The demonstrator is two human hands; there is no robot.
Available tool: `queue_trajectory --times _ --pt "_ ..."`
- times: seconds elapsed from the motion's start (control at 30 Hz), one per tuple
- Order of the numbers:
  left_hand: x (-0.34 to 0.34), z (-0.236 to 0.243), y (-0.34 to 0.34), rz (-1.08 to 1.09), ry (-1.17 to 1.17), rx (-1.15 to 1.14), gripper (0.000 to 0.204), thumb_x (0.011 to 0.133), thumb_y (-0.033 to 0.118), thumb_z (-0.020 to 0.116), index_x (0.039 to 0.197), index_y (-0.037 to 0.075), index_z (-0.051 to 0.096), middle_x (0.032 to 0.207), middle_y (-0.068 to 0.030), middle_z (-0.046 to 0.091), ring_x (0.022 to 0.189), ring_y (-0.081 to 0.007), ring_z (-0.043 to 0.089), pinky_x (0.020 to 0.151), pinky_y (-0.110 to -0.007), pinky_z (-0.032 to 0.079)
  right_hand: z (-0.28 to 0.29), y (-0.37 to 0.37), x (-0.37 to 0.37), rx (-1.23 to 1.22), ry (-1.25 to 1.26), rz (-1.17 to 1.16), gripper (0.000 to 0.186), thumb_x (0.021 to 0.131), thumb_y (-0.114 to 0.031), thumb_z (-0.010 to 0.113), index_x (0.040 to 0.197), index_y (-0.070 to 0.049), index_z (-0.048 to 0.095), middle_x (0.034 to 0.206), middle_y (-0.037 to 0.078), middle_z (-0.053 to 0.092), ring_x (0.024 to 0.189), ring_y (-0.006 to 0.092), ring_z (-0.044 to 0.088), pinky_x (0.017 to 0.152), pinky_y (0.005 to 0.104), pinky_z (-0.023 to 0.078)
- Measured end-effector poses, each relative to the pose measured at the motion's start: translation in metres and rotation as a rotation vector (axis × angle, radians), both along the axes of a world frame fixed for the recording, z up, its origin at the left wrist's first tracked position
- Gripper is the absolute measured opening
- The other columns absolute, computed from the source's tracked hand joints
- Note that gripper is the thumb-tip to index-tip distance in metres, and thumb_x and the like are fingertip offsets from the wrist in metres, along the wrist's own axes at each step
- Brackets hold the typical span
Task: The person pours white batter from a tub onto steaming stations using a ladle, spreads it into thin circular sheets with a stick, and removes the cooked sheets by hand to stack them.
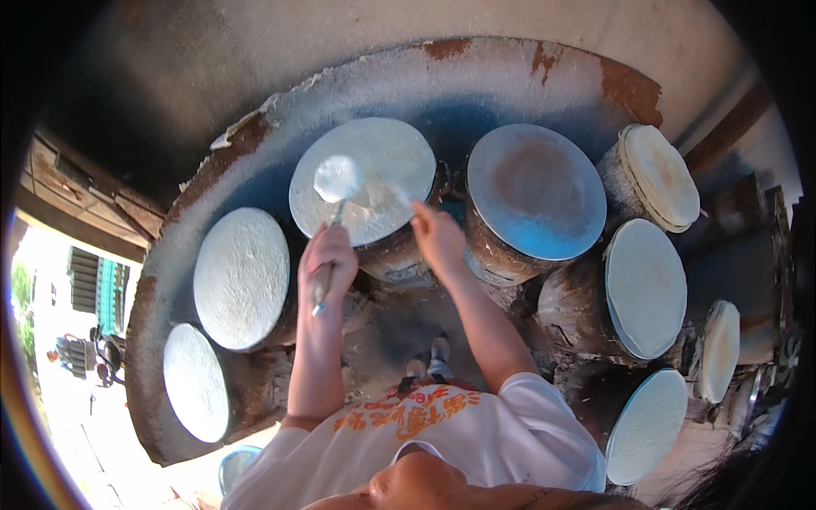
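A round griddle at the back, left of centre, is coated with pale batter. My left hand is wrapped round the handle of a ladle, whose round white bowl is over the batter. At the griddle's right edge, my right hand has its fingers pinched together. A pale blur at its fingertips may be a thin tool, but its kind cannot be made out. Just right of that hand stands another griddle, dark, bare and brown in the middle.
Batter-covered griddles curve round me on both sides. A stack of flat round sheets lies at the back right. Behind the griddles rises a rusty curved metal wall. My shoes show on the floor; a blue basin sits lower left.
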State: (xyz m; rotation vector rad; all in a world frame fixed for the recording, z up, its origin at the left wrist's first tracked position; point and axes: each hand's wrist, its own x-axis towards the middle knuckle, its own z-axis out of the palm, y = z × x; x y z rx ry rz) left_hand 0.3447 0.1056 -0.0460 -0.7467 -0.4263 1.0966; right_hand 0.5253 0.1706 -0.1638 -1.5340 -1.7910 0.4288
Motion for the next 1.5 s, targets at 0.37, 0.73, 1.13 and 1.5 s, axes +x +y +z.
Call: queue_trajectory --times 0.37,0.73,1.13,1.5 --pt "-0.025 0.025 0.067 -0.075 0.376 0.004 0.024 0.096 0.015 0.043 0.074 0.007 0.041 0.057 0.0019 0.040 0.041 -0.0078 0.040 0.038 -0.020 0.037 -0.050 -0.027 0.049 -0.329 0.230 0.252 0.032 0.087 -0.018 0.064 0.118 -0.011 0.062 0.106 0.009 0.068 0.095 0.0196 0.066 0.081 0.0311 0.051" --pt "0.172 0.049 0.066 -0.714 0.234 0.497 0.027 0.099 0.024 0.042 0.080 0.005 0.049 0.056 0.0022 0.039 0.039 -0.0095 0.042 0.033 -0.022 0.038 -0.012 -0.167 0.241 -0.226 1.065 -0.494 0.049 0.082 0.001 0.060 0.129 -0.008 0.049 0.071 0.002 0.054 0.049 0.0062 0.046 0.038 0.0200 0.036" --pt "0.359 -0.082 0.127 -1.020 0.287 0.112 0.030 0.096 0.020 0.048 0.070 0.009 0.040 0.055 0.0017 0.038 0.039 -0.0107 0.041 0.038 -0.024 0.041 -0.093 -0.096 0.237 -0.006 1.158 -0.835 0.041 0.075 0.004 0.063 0.115 -0.002 0.062 0.095 0.008 0.057 0.073 0.0158 0.058 0.061 0.0276 0.049" --pt "0.362 -0.121 0.223 -0.994 0.439 0.313 0.030 0.097 0.025 0.049 0.072 0.011 0.042 0.056 0.0033 0.035 0.043 -0.0085 0.040 0.042 -0.023 0.039 -0.042 -0.041 0.264 -0.017 0.097 -0.758 0.031 0.075 -0.003 0.061 0.106 0.000 0.062 0.105 0.017 0.057 0.099 0.0363 0.053 0.083 0.0406 0.047"
